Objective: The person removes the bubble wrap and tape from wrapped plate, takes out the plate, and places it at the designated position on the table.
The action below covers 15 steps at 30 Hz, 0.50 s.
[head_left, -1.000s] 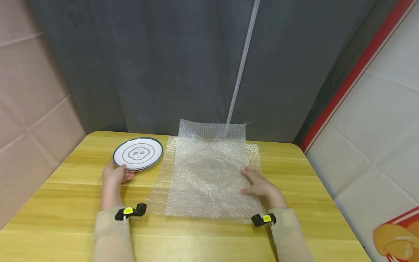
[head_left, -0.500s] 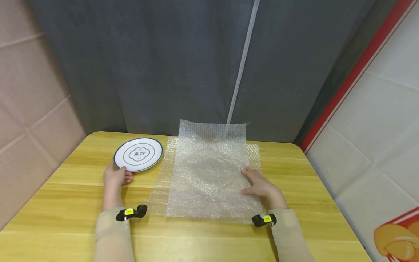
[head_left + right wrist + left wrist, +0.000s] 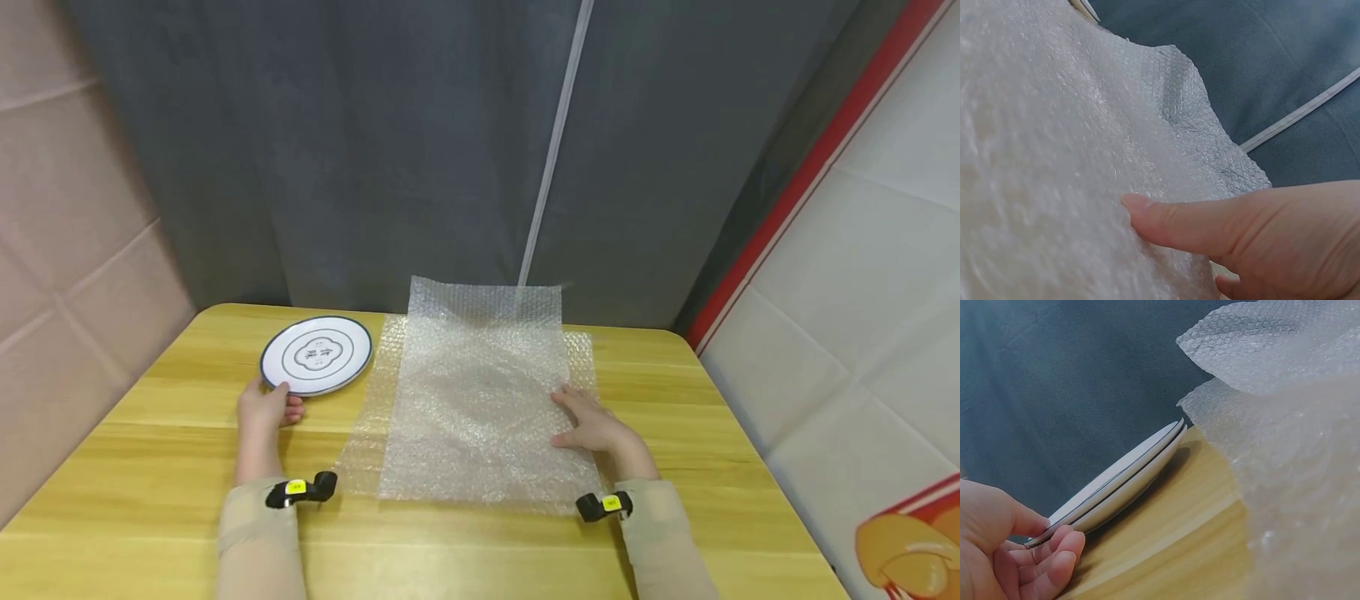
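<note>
Two white plates with blue rims lie stacked at the table's far left; the upper plate [image 3: 322, 354] has printed characters in its middle. The edge of the lower plate [image 3: 1116, 509] shows in the left wrist view. My left hand [image 3: 264, 408] pinches the near rim, thumb on top and fingers curled beneath. Sheets of bubble wrap [image 3: 480, 425] are spread in the middle of the table, a narrower one over a wider one. On their right edge rests my right hand [image 3: 598, 425], fingers and thumb spread; some of its fingers are hidden in the right wrist view.
The wooden table [image 3: 697, 467] extends on both sides of the wrap. A dark grey curtain [image 3: 360, 167] hangs right behind it, and the wrap's far end bends up against it. Light walls flank the table.
The upper plate has turned slightly and now covers the lower one's near edge in the head view. My left hand has shifted a little with it. The right hand has stayed put.
</note>
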Available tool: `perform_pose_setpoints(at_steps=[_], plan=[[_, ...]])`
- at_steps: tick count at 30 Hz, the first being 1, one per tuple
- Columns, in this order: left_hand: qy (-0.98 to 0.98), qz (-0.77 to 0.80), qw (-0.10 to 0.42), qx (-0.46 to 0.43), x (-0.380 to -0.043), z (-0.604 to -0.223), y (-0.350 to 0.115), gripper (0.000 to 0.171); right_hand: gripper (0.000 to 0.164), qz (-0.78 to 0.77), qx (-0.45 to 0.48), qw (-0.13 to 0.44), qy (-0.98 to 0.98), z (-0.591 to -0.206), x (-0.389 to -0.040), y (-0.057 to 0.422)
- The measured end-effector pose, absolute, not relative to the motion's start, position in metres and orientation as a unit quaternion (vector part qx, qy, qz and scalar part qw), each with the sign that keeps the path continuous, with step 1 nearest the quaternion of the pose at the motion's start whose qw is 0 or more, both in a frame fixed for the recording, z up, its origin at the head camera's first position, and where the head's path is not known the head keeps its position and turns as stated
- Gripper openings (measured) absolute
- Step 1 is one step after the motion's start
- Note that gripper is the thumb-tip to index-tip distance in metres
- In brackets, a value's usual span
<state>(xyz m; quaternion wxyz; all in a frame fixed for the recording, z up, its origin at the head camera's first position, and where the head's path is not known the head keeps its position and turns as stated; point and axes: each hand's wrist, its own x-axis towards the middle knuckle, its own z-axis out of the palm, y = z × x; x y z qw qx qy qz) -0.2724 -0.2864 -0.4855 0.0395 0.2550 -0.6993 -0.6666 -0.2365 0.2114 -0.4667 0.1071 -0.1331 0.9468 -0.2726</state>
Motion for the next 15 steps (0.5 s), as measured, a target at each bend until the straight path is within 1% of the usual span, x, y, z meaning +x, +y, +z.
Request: perform_pose_setpoints(at_steps=[15], plan=[[-0.694,-0.670,0.045,0.262,-0.2717,-0.4866,-0.2855,0.066,0.084,-0.273,-0.128,0.109,0.947,-0.4673,-0.2380,0.2120]])
